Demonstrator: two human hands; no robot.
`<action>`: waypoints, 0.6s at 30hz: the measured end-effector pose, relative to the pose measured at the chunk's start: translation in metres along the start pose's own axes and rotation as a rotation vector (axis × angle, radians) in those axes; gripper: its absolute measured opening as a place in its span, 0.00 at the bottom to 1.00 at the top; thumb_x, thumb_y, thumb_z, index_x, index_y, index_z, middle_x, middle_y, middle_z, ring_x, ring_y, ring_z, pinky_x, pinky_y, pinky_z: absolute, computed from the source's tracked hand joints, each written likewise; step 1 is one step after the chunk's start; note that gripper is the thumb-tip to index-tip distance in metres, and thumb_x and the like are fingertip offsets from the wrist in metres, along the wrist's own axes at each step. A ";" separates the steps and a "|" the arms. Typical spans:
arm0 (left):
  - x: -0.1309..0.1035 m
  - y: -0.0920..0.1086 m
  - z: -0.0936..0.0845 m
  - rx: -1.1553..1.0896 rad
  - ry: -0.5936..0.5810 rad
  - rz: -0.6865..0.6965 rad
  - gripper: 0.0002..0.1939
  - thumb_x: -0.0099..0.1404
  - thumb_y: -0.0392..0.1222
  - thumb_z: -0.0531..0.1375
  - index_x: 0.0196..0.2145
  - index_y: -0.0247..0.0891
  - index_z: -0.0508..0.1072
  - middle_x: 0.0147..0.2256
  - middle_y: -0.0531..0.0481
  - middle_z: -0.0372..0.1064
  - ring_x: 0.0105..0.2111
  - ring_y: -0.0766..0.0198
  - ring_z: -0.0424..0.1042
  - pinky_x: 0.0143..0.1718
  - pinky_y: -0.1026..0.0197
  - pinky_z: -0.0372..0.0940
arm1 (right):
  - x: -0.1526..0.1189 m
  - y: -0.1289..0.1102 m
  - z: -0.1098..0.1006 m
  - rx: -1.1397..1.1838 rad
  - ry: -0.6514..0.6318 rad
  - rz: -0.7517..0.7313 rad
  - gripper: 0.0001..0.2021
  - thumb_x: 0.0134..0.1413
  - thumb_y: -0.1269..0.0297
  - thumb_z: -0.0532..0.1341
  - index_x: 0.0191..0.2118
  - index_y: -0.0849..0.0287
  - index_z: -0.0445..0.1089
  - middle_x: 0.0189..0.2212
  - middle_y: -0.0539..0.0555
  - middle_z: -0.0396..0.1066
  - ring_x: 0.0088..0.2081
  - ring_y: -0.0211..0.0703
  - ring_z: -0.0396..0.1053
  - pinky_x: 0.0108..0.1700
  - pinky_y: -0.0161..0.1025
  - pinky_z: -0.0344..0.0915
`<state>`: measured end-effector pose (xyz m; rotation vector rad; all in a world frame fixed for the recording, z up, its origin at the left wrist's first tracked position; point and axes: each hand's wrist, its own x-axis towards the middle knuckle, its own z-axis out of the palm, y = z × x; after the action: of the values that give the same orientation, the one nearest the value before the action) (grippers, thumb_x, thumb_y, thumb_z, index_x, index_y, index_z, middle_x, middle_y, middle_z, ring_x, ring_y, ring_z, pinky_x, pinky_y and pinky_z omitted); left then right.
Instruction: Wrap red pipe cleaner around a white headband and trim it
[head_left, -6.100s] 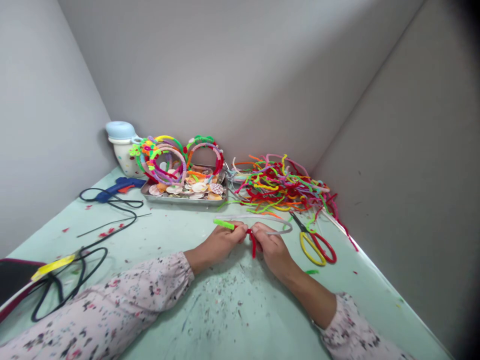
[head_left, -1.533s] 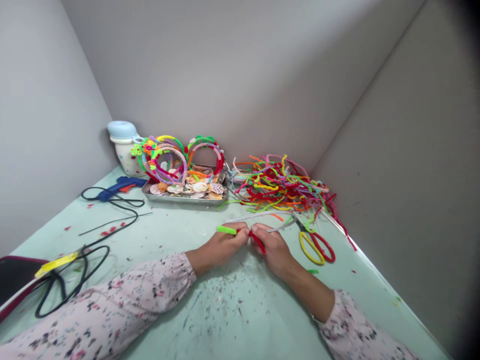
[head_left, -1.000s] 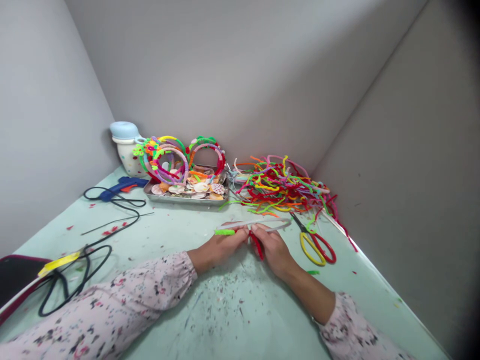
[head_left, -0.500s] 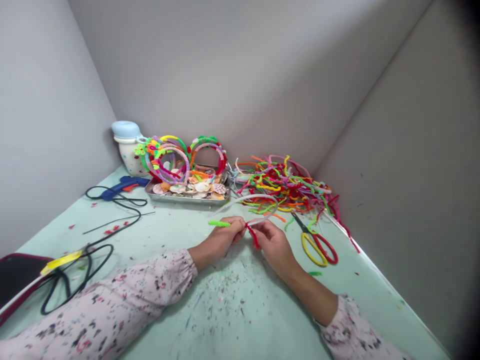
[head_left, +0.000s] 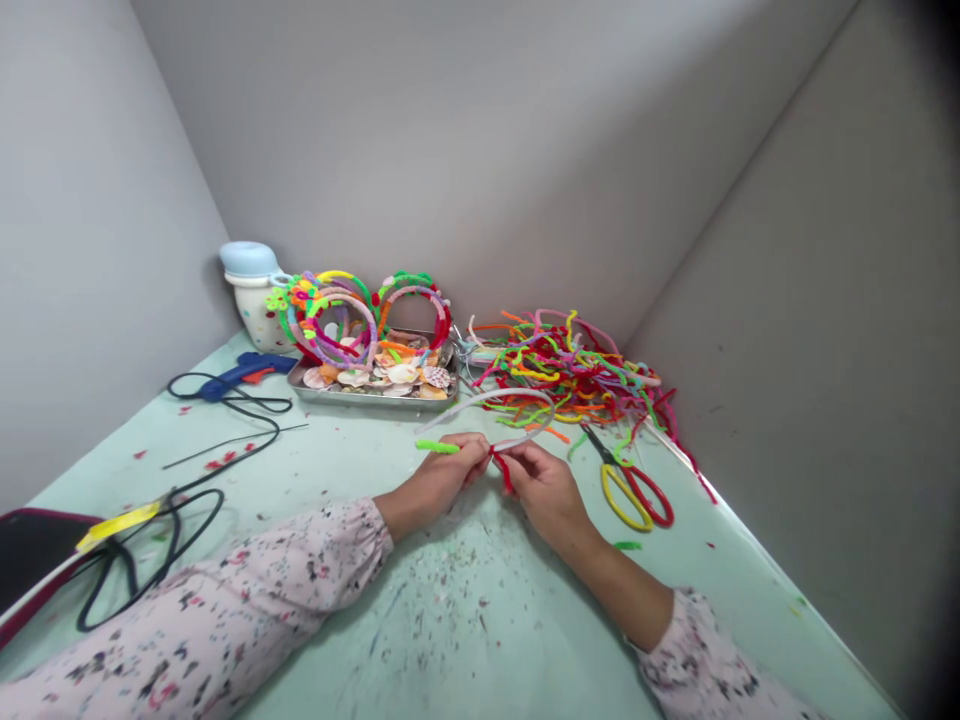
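Note:
A pale, curved headband (head_left: 541, 402) arches above my hands, its one end running down between them. My left hand (head_left: 448, 472) is closed round the wrapped end of the headband; a bright green fuzzy stem (head_left: 437, 447) sticks out to its left. Between my hands a red fuzzy stem (head_left: 507, 474) crosses the headband and hangs down. My right hand (head_left: 546, 487) pinches the red stem with thumb and fingers. What lies inside my left fist is hidden.
A metal tray (head_left: 360, 398) holds shells and decorated headbands. Right of it lies a pile of coloured stems (head_left: 577, 365), with scissors (head_left: 628, 490) in front. At the left are a blue glue gun (head_left: 244, 373), black cable (head_left: 180, 530) and a lidded cup (head_left: 259, 305).
The loose end of the red stem has drawn in closer to my right fingers. The view has shifted very slightly; my left hand has stayed where it was.

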<state>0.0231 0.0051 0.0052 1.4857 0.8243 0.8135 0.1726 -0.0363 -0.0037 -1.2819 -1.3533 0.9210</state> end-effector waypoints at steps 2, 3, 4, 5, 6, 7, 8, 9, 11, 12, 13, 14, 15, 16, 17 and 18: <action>0.000 0.000 0.000 0.008 -0.005 -0.004 0.15 0.61 0.44 0.49 0.19 0.37 0.58 0.17 0.57 0.51 0.17 0.71 0.49 0.20 0.64 0.44 | 0.000 0.001 0.000 -0.004 0.006 0.006 0.09 0.51 0.59 0.59 0.33 0.59 0.71 0.20 0.47 0.66 0.21 0.36 0.62 0.24 0.33 0.58; 0.000 -0.001 0.000 0.009 -0.008 -0.002 0.15 0.61 0.45 0.49 0.19 0.37 0.58 0.17 0.57 0.51 0.17 0.71 0.49 0.20 0.64 0.45 | 0.000 0.002 0.000 -0.003 0.009 0.008 0.09 0.51 0.59 0.59 0.33 0.59 0.71 0.20 0.48 0.67 0.21 0.36 0.62 0.23 0.33 0.58; 0.000 -0.001 0.000 0.011 -0.011 0.003 0.15 0.61 0.45 0.49 0.19 0.37 0.58 0.17 0.57 0.51 0.17 0.71 0.49 0.20 0.64 0.45 | 0.001 0.002 0.000 -0.002 0.011 0.011 0.09 0.51 0.59 0.60 0.32 0.58 0.71 0.20 0.48 0.67 0.21 0.36 0.62 0.23 0.33 0.58; 0.000 -0.001 0.000 0.016 -0.013 0.004 0.15 0.61 0.45 0.49 0.20 0.37 0.58 0.17 0.57 0.51 0.18 0.71 0.49 0.20 0.64 0.45 | 0.001 0.003 0.000 0.001 0.012 0.013 0.09 0.51 0.59 0.60 0.32 0.58 0.72 0.20 0.48 0.67 0.21 0.36 0.62 0.23 0.33 0.58; 0.000 -0.001 0.000 0.023 -0.012 0.003 0.15 0.61 0.45 0.49 0.20 0.37 0.58 0.17 0.57 0.51 0.18 0.71 0.49 0.20 0.64 0.45 | 0.001 0.004 0.000 0.004 0.015 0.014 0.09 0.51 0.59 0.60 0.32 0.58 0.72 0.20 0.48 0.67 0.21 0.36 0.62 0.23 0.33 0.58; 0.000 -0.001 0.000 0.031 -0.010 0.000 0.15 0.61 0.45 0.49 0.20 0.37 0.58 0.17 0.57 0.51 0.18 0.71 0.49 0.20 0.64 0.45 | 0.001 0.004 0.000 0.006 0.017 0.014 0.09 0.51 0.59 0.60 0.32 0.58 0.72 0.20 0.48 0.67 0.21 0.36 0.62 0.23 0.33 0.58; 0.000 -0.001 0.000 0.038 -0.007 -0.002 0.15 0.61 0.46 0.49 0.20 0.37 0.58 0.17 0.57 0.51 0.18 0.71 0.49 0.20 0.64 0.45 | 0.001 0.005 0.000 0.005 0.018 0.014 0.09 0.51 0.58 0.60 0.32 0.58 0.72 0.20 0.48 0.67 0.21 0.36 0.62 0.23 0.33 0.58; 0.000 -0.002 0.000 0.043 -0.005 -0.003 0.15 0.61 0.46 0.49 0.20 0.37 0.58 0.18 0.57 0.51 0.18 0.71 0.49 0.20 0.64 0.44 | 0.001 0.005 0.000 0.003 0.019 0.014 0.09 0.50 0.58 0.60 0.32 0.58 0.72 0.20 0.48 0.67 0.20 0.36 0.62 0.23 0.33 0.58; 0.001 -0.002 -0.001 0.046 -0.012 0.001 0.15 0.61 0.45 0.50 0.20 0.37 0.58 0.18 0.57 0.50 0.18 0.71 0.49 0.20 0.64 0.44 | 0.001 0.004 0.000 -0.003 0.020 0.010 0.09 0.50 0.58 0.60 0.31 0.58 0.72 0.20 0.48 0.68 0.20 0.36 0.62 0.23 0.33 0.58; 0.001 -0.002 -0.001 0.047 -0.014 0.005 0.15 0.61 0.45 0.50 0.20 0.37 0.58 0.18 0.57 0.50 0.18 0.71 0.49 0.20 0.64 0.44 | 0.001 0.004 -0.001 -0.007 0.018 0.007 0.09 0.50 0.59 0.60 0.31 0.58 0.72 0.20 0.48 0.68 0.21 0.37 0.63 0.23 0.33 0.59; 0.001 -0.002 -0.001 0.047 -0.016 0.006 0.15 0.61 0.45 0.50 0.20 0.37 0.58 0.18 0.57 0.50 0.18 0.71 0.48 0.20 0.64 0.44 | 0.001 0.003 -0.001 -0.012 0.017 0.004 0.08 0.50 0.59 0.60 0.31 0.58 0.72 0.20 0.48 0.68 0.21 0.37 0.63 0.23 0.33 0.59; 0.001 -0.002 -0.001 0.047 -0.016 0.006 0.14 0.61 0.45 0.50 0.20 0.37 0.58 0.18 0.57 0.50 0.18 0.71 0.48 0.20 0.64 0.44 | 0.001 0.002 -0.001 -0.016 0.017 0.001 0.08 0.50 0.60 0.60 0.31 0.58 0.73 0.20 0.48 0.68 0.21 0.37 0.63 0.23 0.33 0.59; 0.001 -0.002 -0.001 0.047 -0.016 0.005 0.14 0.60 0.45 0.50 0.20 0.37 0.58 0.18 0.57 0.50 0.18 0.71 0.48 0.20 0.64 0.44 | 0.001 0.002 -0.002 -0.021 0.016 0.000 0.07 0.50 0.60 0.60 0.31 0.58 0.72 0.21 0.48 0.69 0.21 0.37 0.63 0.23 0.33 0.59; 0.001 -0.002 -0.001 0.046 -0.015 0.003 0.14 0.60 0.44 0.50 0.20 0.37 0.58 0.18 0.57 0.50 0.18 0.71 0.48 0.20 0.64 0.43 | 0.001 0.001 -0.002 -0.024 0.014 -0.001 0.07 0.50 0.61 0.60 0.31 0.58 0.72 0.21 0.48 0.69 0.21 0.36 0.63 0.23 0.33 0.59; 0.001 -0.002 -0.001 0.044 -0.017 0.003 0.14 0.60 0.44 0.50 0.20 0.37 0.58 0.18 0.57 0.50 0.18 0.71 0.48 0.20 0.64 0.43 | 0.001 0.001 -0.002 -0.026 0.012 -0.002 0.07 0.50 0.62 0.60 0.31 0.58 0.72 0.21 0.48 0.69 0.21 0.36 0.63 0.24 0.33 0.59; 0.001 -0.002 -0.001 0.042 -0.019 0.005 0.14 0.60 0.44 0.50 0.20 0.37 0.58 0.18 0.57 0.50 0.18 0.71 0.47 0.20 0.65 0.43 | 0.001 0.000 -0.002 -0.025 0.009 -0.003 0.06 0.50 0.62 0.60 0.31 0.58 0.72 0.20 0.48 0.69 0.21 0.36 0.63 0.24 0.33 0.59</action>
<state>0.0230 0.0064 0.0035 1.5310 0.8282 0.7885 0.1748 -0.0358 -0.0036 -1.3016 -1.3632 0.8974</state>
